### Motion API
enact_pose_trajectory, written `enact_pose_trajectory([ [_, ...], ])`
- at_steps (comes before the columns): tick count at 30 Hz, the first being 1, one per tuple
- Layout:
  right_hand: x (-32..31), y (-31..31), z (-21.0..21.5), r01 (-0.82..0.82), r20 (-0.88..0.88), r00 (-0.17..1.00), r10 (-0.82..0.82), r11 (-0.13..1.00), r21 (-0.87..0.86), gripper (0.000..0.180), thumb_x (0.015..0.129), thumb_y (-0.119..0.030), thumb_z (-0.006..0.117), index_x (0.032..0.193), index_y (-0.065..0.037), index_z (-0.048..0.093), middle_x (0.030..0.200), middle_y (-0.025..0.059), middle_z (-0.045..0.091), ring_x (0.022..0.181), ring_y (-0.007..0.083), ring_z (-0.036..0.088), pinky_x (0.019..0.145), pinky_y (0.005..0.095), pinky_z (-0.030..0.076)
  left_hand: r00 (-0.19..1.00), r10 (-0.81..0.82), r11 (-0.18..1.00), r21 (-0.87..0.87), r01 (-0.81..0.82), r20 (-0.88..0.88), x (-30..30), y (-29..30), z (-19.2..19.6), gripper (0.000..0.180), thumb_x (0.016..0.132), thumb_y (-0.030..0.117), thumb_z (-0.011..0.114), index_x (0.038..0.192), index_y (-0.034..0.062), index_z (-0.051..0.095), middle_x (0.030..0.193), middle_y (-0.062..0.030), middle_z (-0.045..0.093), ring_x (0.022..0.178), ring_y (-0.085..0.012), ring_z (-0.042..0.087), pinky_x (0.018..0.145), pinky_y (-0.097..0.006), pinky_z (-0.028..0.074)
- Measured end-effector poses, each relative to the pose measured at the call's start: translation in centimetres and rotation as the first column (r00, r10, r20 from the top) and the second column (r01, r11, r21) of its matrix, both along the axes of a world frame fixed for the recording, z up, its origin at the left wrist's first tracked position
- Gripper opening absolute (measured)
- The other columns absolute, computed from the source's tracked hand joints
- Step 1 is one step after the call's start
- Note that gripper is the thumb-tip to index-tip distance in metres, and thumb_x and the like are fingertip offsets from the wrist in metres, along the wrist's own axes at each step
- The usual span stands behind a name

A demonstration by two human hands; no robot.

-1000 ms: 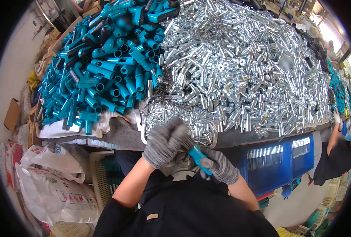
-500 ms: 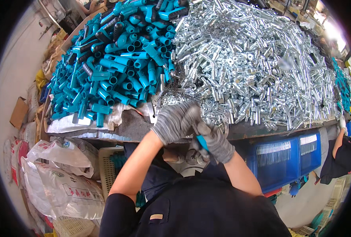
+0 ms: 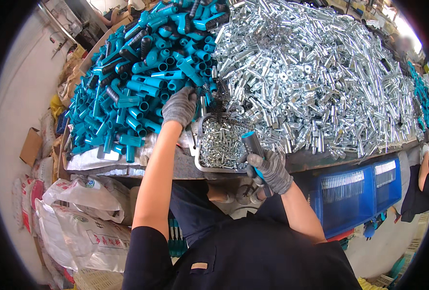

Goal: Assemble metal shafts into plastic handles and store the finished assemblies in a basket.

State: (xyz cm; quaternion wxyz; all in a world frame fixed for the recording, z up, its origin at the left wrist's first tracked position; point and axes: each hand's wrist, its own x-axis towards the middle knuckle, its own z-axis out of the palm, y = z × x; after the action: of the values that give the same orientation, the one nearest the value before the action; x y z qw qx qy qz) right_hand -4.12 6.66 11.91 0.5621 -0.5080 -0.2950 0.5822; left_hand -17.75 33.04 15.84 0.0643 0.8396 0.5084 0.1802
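My right hand (image 3: 271, 170), in a grey knit glove, is closed around a teal-and-dark tubular handle (image 3: 251, 143). The handle's round teal end tilts up toward the table. Farther forward, my gloved left hand (image 3: 179, 107) rests at the right edge of a heap of teal tubular housings (image 3: 142, 87). Its fingertips are hidden, so I cannot see whether it grips anything. Just right of that hand lie dark coil springs (image 3: 219, 99). Between my two hands sits a shallow metal tray (image 3: 219, 169) of small screws and fittings.
A large heap of shiny metal rods and sleeves (image 3: 311, 82) covers the table's right side. Blue bins (image 3: 342, 212) holding metal rods stand below the right edge. White sacks (image 3: 86, 232) crowd the lower left. A co-worker's arm (image 3: 423, 169) shows at far right.
My left hand has left the right one and moved forward to the teal heap, uncovering the tray. My right hand keeps the handle, whose teal end now shows tilted upward.
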Motion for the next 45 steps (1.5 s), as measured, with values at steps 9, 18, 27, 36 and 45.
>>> enact_pose_trajectory([
  [9, 0.7, 0.2, -4.2, 0.068, 0.533, 0.840, -0.099, 0.995, 0.077, 0.050, 0.088, -0.050, 0.056, 0.104, -0.004, 0.062, 0.068, 0.0085, 0.061, 0.058, 0.0159, 0.057, 0.060, 0.0336, 0.049, 0.491, -0.758, 0.464, -0.174, 0.868, 0.429, 1.5, -2.5, 4.6, 0.025, 0.090, 0.020, 0.062, 0.104, 0.0013, 0.067, 0.096, -0.0079, 0.069, 0.091, -0.0153, 0.061, 0.083, -0.030, 0.049],
  [18, -1.1, 0.5, -1.7, -0.009, 0.364, 0.928, -0.074, 0.975, 0.223, 0.041, 0.082, -0.040, 0.068, 0.096, -0.002, 0.063, 0.069, 0.0041, 0.061, 0.063, 0.0118, 0.056, 0.057, 0.0287, 0.045, 0.597, -0.785, 0.608, -0.396, 0.689, -0.167, 2.9, -10.6, 4.4, 0.044, 0.097, 0.034, 0.042, 0.137, 0.0162, 0.044, 0.083, -0.0233, 0.063, 0.080, -0.0347, 0.063, 0.075, -0.043, 0.047],
  [27, -0.9, 0.7, -1.9, 0.048, 0.380, 0.922, -0.071, 0.996, 0.070, 0.047, 0.081, -0.050, 0.065, 0.077, -0.003, 0.062, 0.053, 0.0011, 0.055, 0.049, 0.0098, 0.053, 0.046, 0.0293, 0.043, 0.965, 0.248, 0.912, 0.355, -0.204, -0.083, 1.0, 10.6, 9.8, 0.061, 0.081, 0.045, 0.062, 0.128, 0.0098, 0.046, 0.121, -0.0144, 0.059, 0.102, -0.0316, 0.061, 0.087, -0.044, 0.049],
  [36, -0.7, 1.8, -7.3, 0.033, 0.677, 0.709, -0.199, 0.968, 0.250, 0.040, 0.084, -0.037, 0.064, 0.103, -0.003, 0.056, 0.058, 0.0046, 0.059, 0.050, 0.0140, 0.054, 0.048, 0.0294, 0.045, 0.991, 0.095, 0.692, 0.722, 0.002, -0.093, -1.4, 12.5, 10.1, 0.041, 0.077, 0.031, 0.063, 0.113, 0.0156, 0.053, 0.115, -0.0091, 0.057, 0.098, -0.0299, 0.060, 0.080, -0.044, 0.051],
  [45, -0.4, 0.7, -1.4, -0.058, 0.641, 0.757, -0.128, 0.964, 0.260, 0.044, 0.088, -0.034, 0.062, 0.119, -0.004, 0.053, 0.066, 0.0037, 0.058, 0.061, 0.0125, 0.055, 0.056, 0.0306, 0.046, 0.693, -0.699, 0.693, 0.412, 0.592, 0.180, -1.5, -4.5, 13.1, 0.029, 0.074, 0.004, 0.067, 0.102, 0.0059, 0.063, 0.106, -0.0100, 0.062, 0.097, -0.0257, 0.061, 0.089, -0.036, 0.047],
])
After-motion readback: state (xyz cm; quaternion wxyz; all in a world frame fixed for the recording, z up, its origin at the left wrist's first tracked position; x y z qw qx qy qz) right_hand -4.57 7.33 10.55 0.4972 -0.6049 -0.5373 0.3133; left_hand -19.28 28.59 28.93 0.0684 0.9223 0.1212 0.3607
